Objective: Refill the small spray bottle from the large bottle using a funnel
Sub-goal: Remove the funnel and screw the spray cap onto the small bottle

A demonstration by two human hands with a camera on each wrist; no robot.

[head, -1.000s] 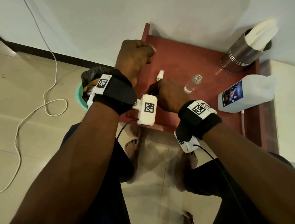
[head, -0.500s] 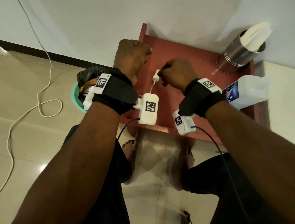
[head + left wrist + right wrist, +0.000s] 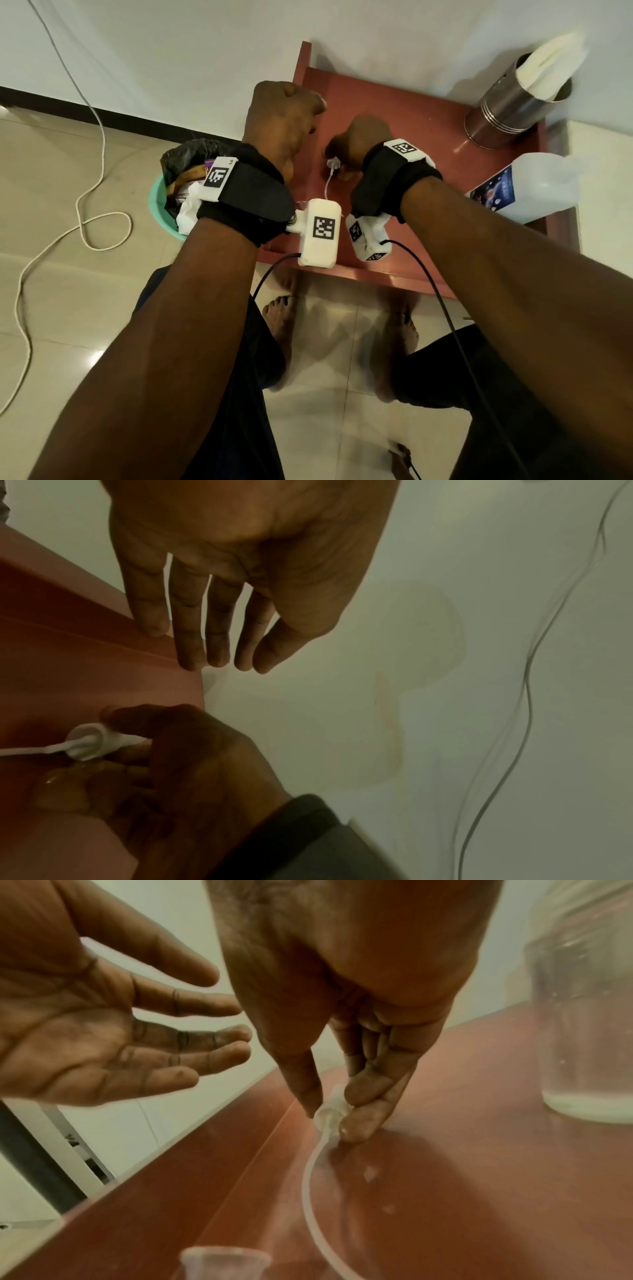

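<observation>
My right hand pinches the white spray head between thumb and fingers, low over the red-brown table. Its thin dip tube curves back toward me. The right wrist view shows the same pinch on the spray head, with a clear bottle holding a little liquid standing to the right. My left hand hovers over the table's left edge, empty, its fingers straight. The large white bottle with a blue label lies at the table's right side. No funnel is plainly visible.
A steel canister stuffed with white paper stands at the back right corner. A green bin lined with a black bag sits on the floor left of the table. A blurred translucent rim shows at the bottom of the right wrist view.
My right hand went from beside the spray head lying on the table to pinching it, and now holds it low over the table. The left hand stayed raised.
</observation>
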